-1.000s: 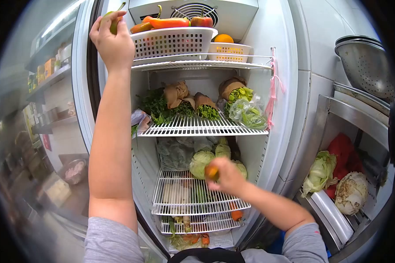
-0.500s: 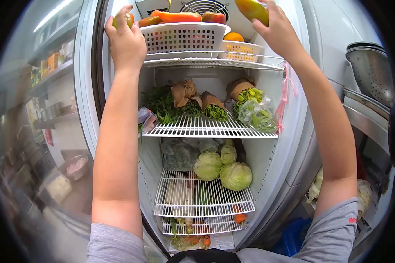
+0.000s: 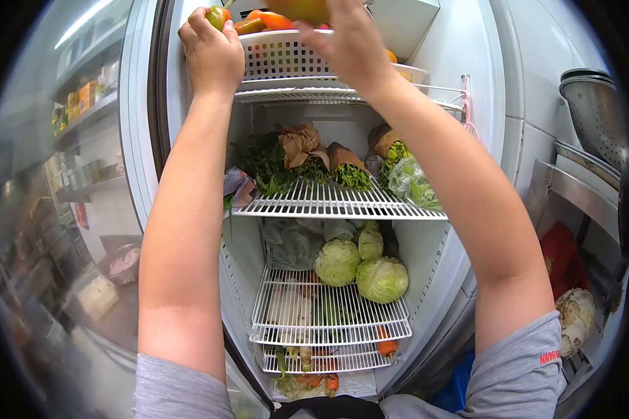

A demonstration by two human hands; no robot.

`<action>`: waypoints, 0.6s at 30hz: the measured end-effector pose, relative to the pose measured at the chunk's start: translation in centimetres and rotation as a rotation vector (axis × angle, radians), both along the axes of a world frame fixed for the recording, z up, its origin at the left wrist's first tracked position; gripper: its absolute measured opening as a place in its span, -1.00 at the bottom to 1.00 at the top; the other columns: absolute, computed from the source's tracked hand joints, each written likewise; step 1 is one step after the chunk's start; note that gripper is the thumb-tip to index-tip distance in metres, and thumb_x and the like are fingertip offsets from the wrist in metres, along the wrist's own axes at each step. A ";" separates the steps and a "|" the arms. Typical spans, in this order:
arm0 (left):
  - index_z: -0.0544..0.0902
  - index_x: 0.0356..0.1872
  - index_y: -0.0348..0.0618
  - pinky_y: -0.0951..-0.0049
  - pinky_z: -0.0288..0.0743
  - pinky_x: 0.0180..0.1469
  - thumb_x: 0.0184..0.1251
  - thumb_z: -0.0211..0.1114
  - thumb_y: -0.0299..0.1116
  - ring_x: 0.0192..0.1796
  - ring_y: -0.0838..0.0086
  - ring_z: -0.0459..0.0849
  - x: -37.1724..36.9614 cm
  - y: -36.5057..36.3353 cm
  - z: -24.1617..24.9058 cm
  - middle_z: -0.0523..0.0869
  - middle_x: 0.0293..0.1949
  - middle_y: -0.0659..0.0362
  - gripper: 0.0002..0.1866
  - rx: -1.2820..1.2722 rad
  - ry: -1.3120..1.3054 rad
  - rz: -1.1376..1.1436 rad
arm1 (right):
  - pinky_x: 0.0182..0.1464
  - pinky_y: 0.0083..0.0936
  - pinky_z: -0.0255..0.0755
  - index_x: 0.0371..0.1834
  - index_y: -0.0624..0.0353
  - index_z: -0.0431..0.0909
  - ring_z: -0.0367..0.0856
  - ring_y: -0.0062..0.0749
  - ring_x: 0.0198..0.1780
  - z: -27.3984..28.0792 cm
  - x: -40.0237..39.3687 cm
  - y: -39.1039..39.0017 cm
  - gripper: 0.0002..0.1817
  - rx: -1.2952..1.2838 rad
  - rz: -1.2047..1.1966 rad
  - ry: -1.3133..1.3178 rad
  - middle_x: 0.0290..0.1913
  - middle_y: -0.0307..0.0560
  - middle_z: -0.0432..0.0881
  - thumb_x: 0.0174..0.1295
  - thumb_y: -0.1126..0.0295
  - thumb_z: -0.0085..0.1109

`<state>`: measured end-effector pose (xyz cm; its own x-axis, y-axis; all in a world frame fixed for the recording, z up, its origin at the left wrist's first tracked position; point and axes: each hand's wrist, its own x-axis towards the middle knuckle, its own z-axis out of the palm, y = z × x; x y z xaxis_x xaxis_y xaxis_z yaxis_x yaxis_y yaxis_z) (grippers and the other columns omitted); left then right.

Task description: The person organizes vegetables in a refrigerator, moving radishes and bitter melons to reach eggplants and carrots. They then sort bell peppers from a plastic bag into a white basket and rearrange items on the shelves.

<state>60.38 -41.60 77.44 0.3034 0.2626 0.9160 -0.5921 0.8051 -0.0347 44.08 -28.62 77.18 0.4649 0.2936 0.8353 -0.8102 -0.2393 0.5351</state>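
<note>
At the top left of the view my left hand (image 3: 215, 56) grips a green and orange pepper (image 3: 217, 17) beside a white perforated basket (image 3: 286, 57). Orange and red peppers (image 3: 269, 21) show above the basket's rim. My right hand (image 3: 353, 45), blurred by motion, is over the basket's right part, closed round a greenish-orange pepper (image 3: 299, 10) cut off by the top edge. The basket stands on the upper wire shelf (image 3: 307, 95) of an open fridge. A smaller white basket (image 3: 412, 72) is partly hidden behind my right arm.
Paper-wrapped greens (image 3: 348, 167) and a plastic bag of greens (image 3: 414, 183) lie on the middle shelf (image 3: 328, 204). Cabbages (image 3: 382, 279) sit below, with carrots (image 3: 386, 342) lower down. Metal colanders (image 3: 594, 115) are at the right, shelving (image 3: 87, 122) at the left.
My right hand has moved left with its pepper, from the fridge's right side to over the large basket. My left hand has shifted slightly right. The view has shifted a little.
</note>
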 end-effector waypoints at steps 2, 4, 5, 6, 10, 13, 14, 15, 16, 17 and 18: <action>0.20 0.30 -0.11 0.05 0.43 0.25 0.52 0.08 -0.19 0.18 -0.07 0.52 0.0 0.2 0.1 0.35 0.21 -0.23 -0.53 0.038 0.016 -0.124 | 0.13 -0.20 0.50 0.22 0.28 0.27 0.55 0.06 0.01 0.1 0.4 -1.4 -0.42 -0.015 -0.006 0.084 0.06 0.18 0.42 0.20 0.38 0.32; 0.21 0.30 -0.13 0.06 0.42 0.26 0.51 0.09 -0.19 0.18 -0.06 0.52 0.3 0.1 0.5 0.36 0.20 -0.24 -0.52 0.030 0.023 -0.125 | 0.08 -0.20 0.53 0.20 0.21 0.23 0.55 0.10 0.02 0.5 0.5 -2.4 -0.40 -0.064 -0.114 0.136 0.05 0.17 0.39 0.16 0.38 0.33; 0.22 0.30 -0.15 0.08 0.42 0.26 0.50 0.10 -0.18 0.18 -0.05 0.52 0.5 0.2 0.6 0.38 0.20 -0.24 -0.51 0.022 0.034 -0.127 | 0.08 -0.20 0.53 0.20 0.21 0.23 0.55 0.10 0.02 0.6 0.6 -2.5 -0.40 -0.064 -0.112 0.135 0.05 0.17 0.39 0.16 0.38 0.33; 0.22 0.30 -0.15 0.08 0.42 0.26 0.50 0.10 -0.18 0.18 -0.05 0.52 0.7 0.3 0.5 0.38 0.20 -0.24 -0.51 0.023 0.034 -0.125 | 0.06 -0.20 0.55 0.20 0.21 0.24 0.55 0.09 0.03 0.7 0.5 -2.6 -0.40 -0.079 -0.171 0.140 0.04 0.16 0.40 0.15 0.40 0.34; 0.37 0.27 -0.11 0.11 0.42 0.26 0.43 0.19 -0.20 0.18 0.00 0.53 1.1 -0.2 0.4 0.46 0.15 -0.17 -0.54 0.035 0.021 -0.135 | 0.04 -0.21 0.56 0.24 0.24 0.25 0.58 0.07 0.04 1.2 0.4 -3.2 -0.38 -0.056 -0.178 0.065 0.07 0.16 0.42 0.13 0.42 0.34; 0.51 0.23 -0.02 0.16 0.43 0.26 0.39 0.24 -0.24 0.16 0.03 0.53 1.2 -0.8 0.1 0.48 0.13 -0.10 -0.59 -0.023 0.013 -0.143 | 0.06 -0.19 0.57 0.23 0.30 0.33 0.58 0.05 0.03 2.6 -0.2 -1.4 -0.43 -0.343 -0.121 0.019 0.09 0.20 0.44 0.15 0.46 0.29; 0.53 0.23 -0.03 0.19 0.42 0.27 0.40 0.21 -0.25 0.18 0.08 0.54 1.2 -0.8 0.0 0.52 0.14 -0.09 -0.60 -0.036 0.028 -0.089 | 0.07 -0.17 0.56 0.19 0.32 0.39 0.57 0.07 0.05 3.3 -0.4 -0.4 -0.49 -0.329 -0.091 -0.024 0.09 0.22 0.46 0.14 0.49 0.26; 0.55 0.24 -0.03 0.22 0.41 0.28 0.41 0.19 -0.25 0.20 0.12 0.54 1.1 -0.8 0.0 0.55 0.14 -0.08 -0.60 -0.049 0.042 -0.035 | 0.09 -0.15 0.56 0.15 0.34 0.45 0.57 0.09 0.06 4.3 -0.7 0.5 -0.53 -0.314 -0.061 -0.068 0.09 0.23 0.47 0.13 0.52 0.24; 0.62 0.08 -0.25 0.22 0.46 0.23 0.35 0.24 -0.22 0.22 0.01 0.54 0.8 -0.8 0.0 0.45 0.26 -0.16 -0.62 0.020 0.084 -0.076 | 0.09 -0.15 0.56 0.15 0.34 0.45 0.57 0.09 0.06 5.2 -1.0 1.4 -0.53 -0.313 -0.062 -0.064 0.09 0.23 0.47 0.13 0.52 0.24; 0.62 0.08 -0.25 0.22 0.46 0.23 0.35 0.24 -0.22 0.22 0.01 0.54 0.7 -0.4 -0.1 0.45 0.26 -0.16 -0.62 0.021 0.088 -0.076 | 0.10 -0.14 0.54 0.12 0.34 0.49 0.57 0.10 0.07 6.4 -1.7 2.2 -0.57 -0.292 -0.250 -0.081 0.05 0.25 0.51 0.13 0.55 0.21; 0.61 0.10 -0.24 0.17 0.44 0.25 0.34 0.19 -0.30 0.21 -0.01 0.54 0.7 0.1 -0.1 0.48 0.20 -0.16 -0.63 0.025 0.060 -0.110 | 0.12 -0.13 0.53 0.09 0.34 0.54 0.57 0.12 0.08 7.6 -2.2 2.4 -0.60 -0.271 -0.438 -0.097 0.01 0.27 0.55 0.12 0.58 0.19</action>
